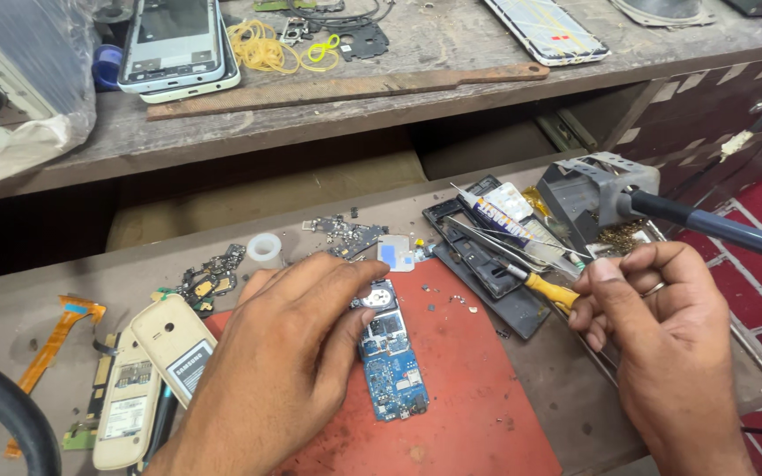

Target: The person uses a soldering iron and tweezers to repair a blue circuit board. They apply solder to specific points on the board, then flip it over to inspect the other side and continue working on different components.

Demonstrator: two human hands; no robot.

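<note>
Far left of the table (pixel 63 264): an orange flex ribbon (pixel 55 339) lies flat, with a thick black cable (pixel 6 405) curving across the lower corner. Just right of it, two cream phone shells (pixel 147 375) lie side by side, one overlapping the other.

Behind them: small dark circuit fragments (pixel 209 280) and a short white ring of tape (pixel 265 249).

Left hand (pixel 275 366): palm down on the red work mat (pixel 478 388), fingers spread and pressing on the upper end of the blue circuit board (pixel 392 366). It pins the board rather than gripping it. The board lies flat on the mat, near its left edge, long axis running away from the viewer, lower end uncovered.

Right of the board: bare mat with a few tiny loose parts. At the mat's far edge lies a dark phone frame (pixel 487 264), with tweezers (pixel 522 247) and a glue tube (pixel 497 216) resting across it.

Right hand (pixel 663 344): fingers closed around a yellow-handled screwdriver (pixel 547 289), tip pointing left toward the frame. A ring shows on one finger.

Behind the right hand: a grey metal stand (pixel 597 189) holding a soldering iron (pixel 716 227), its blue handle running off to the right.

Upper shelf (pixel 381 106): stacked phones (pixel 178 44), yellow rubber bands (pixel 262 48).
</note>
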